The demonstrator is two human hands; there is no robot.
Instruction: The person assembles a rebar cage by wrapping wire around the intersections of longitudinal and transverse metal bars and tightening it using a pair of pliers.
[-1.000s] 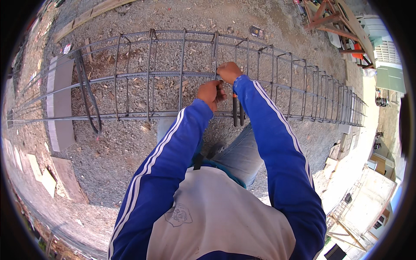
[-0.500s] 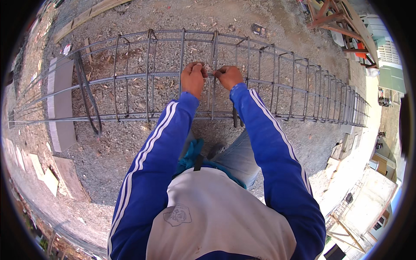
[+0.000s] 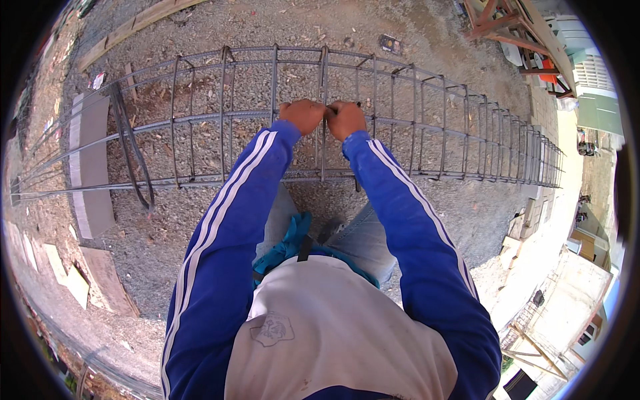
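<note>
A long steel rebar cage (image 3: 275, 80) stretches from left to right in front of me. My left hand (image 3: 303, 116) is closed at its middle lengthwise bar, just right of one upright tie. Close beside it, nearly touching, my right hand (image 3: 347, 120) is closed at the same bar, next to another upright stirrup (image 3: 324, 150). Both sets of fingers are pinched together near this crossing; what lies between them is hidden. A small dark tip (image 3: 359, 104) shows beside the right hand, its kind unclear. Below the right wrist hangs a thin dark piece (image 3: 357, 185), mostly covered by the sleeve.
A grey block (image 3: 90, 180) lies under the cage's left end, with dark bent bars (image 3: 120, 107) near it. A long plank (image 3: 133, 28) rests at the far left, wood pieces (image 3: 107, 280) at the near left. A wooden frame (image 3: 513, 30) stands at the far right.
Both hands have drawn closer together at the crossing, and the left has turned sideways toward the right. The fingers are more tightly closed. The view has shifted slightly.
</note>
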